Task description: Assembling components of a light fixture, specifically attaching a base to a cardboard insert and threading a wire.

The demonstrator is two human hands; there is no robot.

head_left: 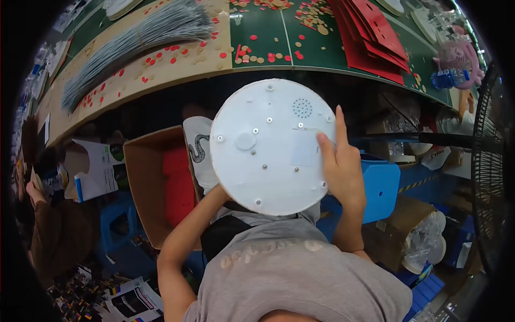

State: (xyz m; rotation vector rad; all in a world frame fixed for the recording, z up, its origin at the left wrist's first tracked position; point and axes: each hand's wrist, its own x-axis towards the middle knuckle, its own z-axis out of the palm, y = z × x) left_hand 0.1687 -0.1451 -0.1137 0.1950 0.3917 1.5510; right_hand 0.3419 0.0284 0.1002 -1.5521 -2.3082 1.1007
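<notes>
A white round plastic housing (273, 182) is held up over my lap. Its flat face shows several screws, a cluster of small holes near the upper right, a round raised cap and a pale rectangular panel. My right hand (343, 166) grips its right edge, with the thumb on the face and the index finger stretched up along the rim. My left forearm (206, 203) reaches behind the lower left edge. The housing hides my left hand, so its fingers cannot be seen.
Ahead is a green table (263, 27) with a brown board (188, 61), a bundle of grey wires (145, 40), red and tan discs, and red sheets (370, 37). A cardboard box (145, 188) holds red material. A blue stool (380, 185) and black fan (491, 161) stand right; another person's sleeve (53, 231) shows left.
</notes>
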